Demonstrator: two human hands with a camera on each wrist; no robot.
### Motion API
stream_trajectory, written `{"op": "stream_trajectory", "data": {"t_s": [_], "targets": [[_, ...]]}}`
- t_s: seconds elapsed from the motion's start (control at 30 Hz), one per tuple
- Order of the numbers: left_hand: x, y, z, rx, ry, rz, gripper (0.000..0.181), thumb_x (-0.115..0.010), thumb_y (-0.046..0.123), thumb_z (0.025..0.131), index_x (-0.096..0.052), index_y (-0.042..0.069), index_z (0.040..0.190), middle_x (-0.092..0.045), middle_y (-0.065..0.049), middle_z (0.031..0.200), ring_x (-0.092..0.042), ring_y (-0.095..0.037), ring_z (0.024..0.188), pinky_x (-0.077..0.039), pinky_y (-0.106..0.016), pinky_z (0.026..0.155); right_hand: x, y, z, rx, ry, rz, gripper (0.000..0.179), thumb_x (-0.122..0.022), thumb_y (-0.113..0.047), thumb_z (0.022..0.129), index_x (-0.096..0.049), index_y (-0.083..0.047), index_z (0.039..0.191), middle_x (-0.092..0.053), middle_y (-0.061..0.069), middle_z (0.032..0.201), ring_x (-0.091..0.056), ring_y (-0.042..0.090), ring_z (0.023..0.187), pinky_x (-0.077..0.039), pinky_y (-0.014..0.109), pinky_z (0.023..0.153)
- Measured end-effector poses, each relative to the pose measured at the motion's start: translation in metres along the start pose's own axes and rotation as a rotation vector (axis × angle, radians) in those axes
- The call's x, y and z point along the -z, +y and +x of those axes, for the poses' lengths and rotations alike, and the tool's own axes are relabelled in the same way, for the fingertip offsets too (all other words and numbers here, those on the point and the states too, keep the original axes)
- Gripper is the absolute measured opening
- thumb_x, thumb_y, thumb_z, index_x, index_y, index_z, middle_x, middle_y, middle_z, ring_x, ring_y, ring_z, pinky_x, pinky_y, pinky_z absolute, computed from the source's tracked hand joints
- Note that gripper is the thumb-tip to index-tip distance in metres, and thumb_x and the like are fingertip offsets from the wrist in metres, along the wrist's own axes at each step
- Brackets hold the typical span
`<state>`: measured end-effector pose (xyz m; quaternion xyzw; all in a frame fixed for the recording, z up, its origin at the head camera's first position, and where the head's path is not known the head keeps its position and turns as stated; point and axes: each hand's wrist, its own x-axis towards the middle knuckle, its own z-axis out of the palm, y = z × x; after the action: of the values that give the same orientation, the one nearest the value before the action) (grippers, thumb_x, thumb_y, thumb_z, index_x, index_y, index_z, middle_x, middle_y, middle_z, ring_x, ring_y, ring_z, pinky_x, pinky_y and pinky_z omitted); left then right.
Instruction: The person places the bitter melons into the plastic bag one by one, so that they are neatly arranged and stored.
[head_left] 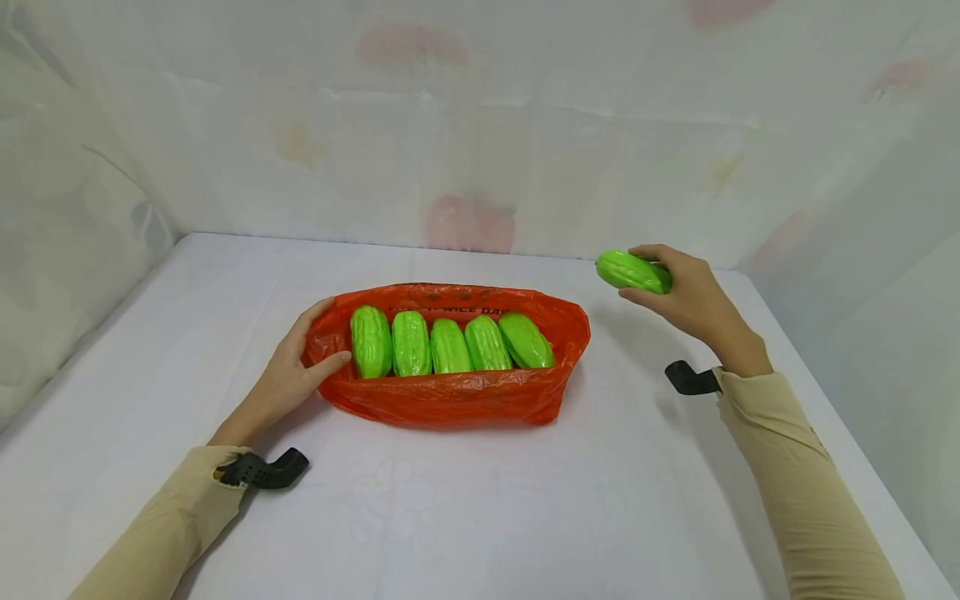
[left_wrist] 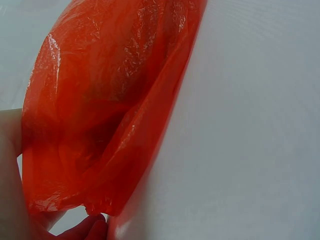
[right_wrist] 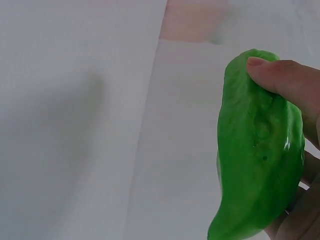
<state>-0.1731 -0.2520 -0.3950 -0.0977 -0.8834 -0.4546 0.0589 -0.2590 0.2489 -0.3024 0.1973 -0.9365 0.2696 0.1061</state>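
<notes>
A red plastic bag [head_left: 457, 400] lies on the table with its mouth spread wide. Several bright green, ridged bitter melons [head_left: 411, 343] sit side by side in it. My left hand [head_left: 288, 375] holds the bag's left end, thumb over the near rim and fingers round the far side. In the left wrist view the thin red plastic [left_wrist: 100, 100] hides part of the fingers. Off to the right of the bag, my right hand [head_left: 693, 296] grips one more bitter melon [head_left: 630, 272] above the table. The right wrist view shows the thumb pressed on that melon [right_wrist: 255, 150].
A white-covered table [head_left: 465, 508] carries everything. Behind it hangs a pale sheet [head_left: 525, 167] with faded red prints, and similar pale sheeting [head_left: 900, 317] stands along the right. A black wrist mount [head_left: 273, 471] sticks out from the left sleeve, another [head_left: 690, 379] from the right.
</notes>
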Motion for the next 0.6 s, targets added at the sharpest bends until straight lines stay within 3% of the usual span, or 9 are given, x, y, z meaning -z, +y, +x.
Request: {"op": "stream_trajectory", "data": {"t_s": [0.13,0.23,0.37,0.47,0.6], "targets": [[0.0,0.001,0.0,-0.002,-0.003,-0.005,0.078,-0.065,0.017,0.093,-0.021,0.019,0.158,-0.037,-0.017,0.154,-0.045,-0.035,0.13,-0.043,-0.045,0.098,-0.001,-0.007,0.0,0.025,-0.001,0.005,0.055,-0.078,-0.018,0.086,-0.057,-0.004,0.134,-0.064,0.019,0.126,-0.057,0.029,0.098,-0.045,0.037,0.083],[0.0,0.001,0.0,0.0,-0.004,-0.004,0.078,-0.065,0.018,0.094,-0.021,0.02,0.158,-0.037,-0.017,0.154,-0.045,-0.034,0.13,-0.043,-0.04,0.097,-0.001,-0.013,0.001,0.043,0.0,0.01,0.054,-0.078,-0.017,0.086,-0.057,-0.005,0.134,-0.064,0.018,0.125,-0.058,0.028,0.097,-0.045,0.035,0.082],[0.0,0.0,0.0,0.0,-0.002,-0.002,0.078,-0.065,0.018,0.094,-0.022,0.02,0.158,-0.038,-0.017,0.153,-0.046,-0.033,0.129,-0.042,-0.023,0.093,-0.002,-0.021,0.002,0.073,0.001,0.017,0.054,-0.078,-0.016,0.085,-0.058,-0.006,0.134,-0.065,0.016,0.123,-0.058,0.027,0.097,-0.046,0.034,0.083],[0.0,0.0,0.0,0.003,0.0,-0.002,0.078,-0.064,0.018,0.094,-0.022,0.021,0.158,-0.038,-0.017,0.153,-0.045,-0.033,0.128,-0.043,-0.027,0.094,-0.003,-0.028,0.003,0.097,0.0,0.021,0.054,-0.079,-0.015,0.084,-0.059,-0.006,0.134,-0.066,0.015,0.123,-0.058,0.026,0.097,-0.046,0.034,0.083],[0.0,0.0,-0.001,0.006,0.0,-0.004,0.078,-0.064,0.018,0.094,-0.021,0.021,0.158,-0.038,-0.017,0.154,-0.045,-0.033,0.128,-0.043,-0.023,0.093,-0.003,-0.037,0.004,0.128,-0.001,0.029,0.054,-0.079,-0.014,0.084,-0.059,-0.006,0.133,-0.066,0.014,0.123,-0.059,0.025,0.097,-0.047,0.032,0.083]]}}
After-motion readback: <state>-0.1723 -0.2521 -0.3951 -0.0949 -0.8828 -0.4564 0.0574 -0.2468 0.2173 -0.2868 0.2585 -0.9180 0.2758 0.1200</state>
